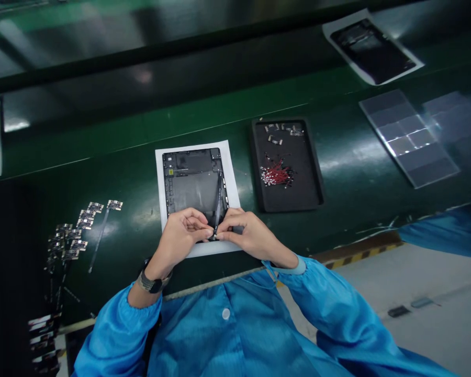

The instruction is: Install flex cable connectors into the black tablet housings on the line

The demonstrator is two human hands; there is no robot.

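Note:
A dark tablet-like housing (192,191) lies open on a white sheet (233,193) in front of me. At its near edge, my left hand (185,233) and my right hand (245,230) pinch at a small circuit board (213,235) between their fingertips. From the board a dark flat ribbon cable (219,201) runs up along the right side of the housing. The fingers of both hands are closed and almost touch each other. Fingertips partly hide the board.
Right of the housing, a black tray (288,201) holds red-and-black wires (277,174) and small parts. Several small boards (74,235) with ribbons lie at left. Clear plastic panels (410,139) and another housing (372,50) are at right. A person's blue sleeve (447,230) shows at the right edge.

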